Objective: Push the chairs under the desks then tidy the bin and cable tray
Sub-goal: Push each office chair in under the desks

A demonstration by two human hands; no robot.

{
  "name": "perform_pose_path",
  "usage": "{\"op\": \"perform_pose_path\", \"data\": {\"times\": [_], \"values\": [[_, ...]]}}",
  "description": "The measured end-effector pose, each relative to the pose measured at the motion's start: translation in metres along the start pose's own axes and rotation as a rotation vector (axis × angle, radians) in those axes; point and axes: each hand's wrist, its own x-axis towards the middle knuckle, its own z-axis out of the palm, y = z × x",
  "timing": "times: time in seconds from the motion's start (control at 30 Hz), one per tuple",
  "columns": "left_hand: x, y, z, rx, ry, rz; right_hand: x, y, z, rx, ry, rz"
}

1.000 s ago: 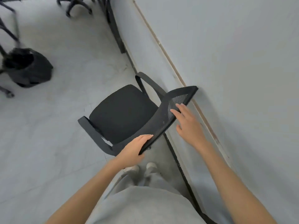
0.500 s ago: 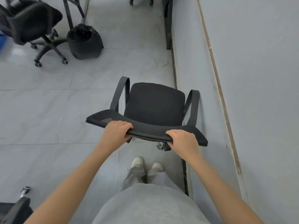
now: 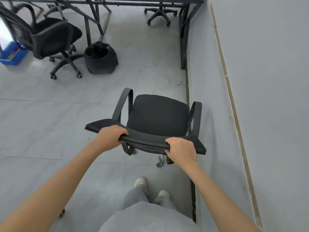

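Pale glossy tiled floor (image 3: 41,118) lay open ahead to the black metal-framed desk (image 3: 184,36); black mesh-backed office chair (image 3: 157,114) stood just beside the wall, left hand (image 3: 109,137) and right hand (image 3: 181,149) curled over its curved backrest rim; bag-lined bin (image 3: 100,58) near desk.

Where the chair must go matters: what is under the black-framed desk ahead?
Under the black-framed desk, another chair's black wheeled star base stands on grey tiles; its seat is hidden.

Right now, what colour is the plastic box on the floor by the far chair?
The plastic box is blue, seen at the left edge of the head view.
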Motion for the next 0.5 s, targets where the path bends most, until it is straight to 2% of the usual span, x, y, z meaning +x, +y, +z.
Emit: {"op": "perform_pose_path", "data": {"times": [0.33,0.5], "values": [[0.098,-0.086,-0.035,0.012,0.159,-0.135,0.145,0.024,-0.029,-0.062,-0.005,0.022],[0.156,-0.131,-0.060,-0.017,0.144,-0.152,0.232,0.019,-0.037,-0.053,0.004,0.080]]}}
